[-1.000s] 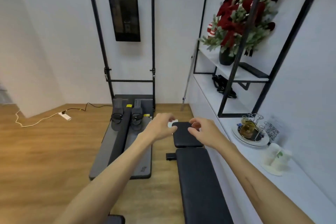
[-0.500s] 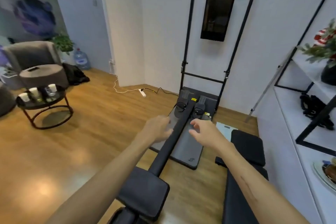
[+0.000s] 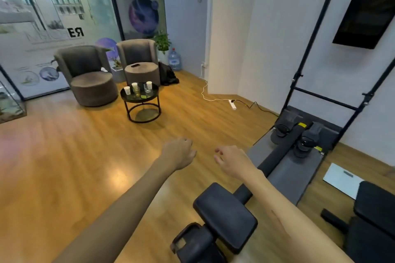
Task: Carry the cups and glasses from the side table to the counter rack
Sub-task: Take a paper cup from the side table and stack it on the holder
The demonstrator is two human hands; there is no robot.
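Swinging leftward since before, side table with cups nearer centre; left hand, right hand loosely curled, empty.

On the round black bench stand several cups and glasses upright in a loose cluster toward its far edge: a white cup at the left, a pale cup beside it, a clear glass, and a white cup at the right.
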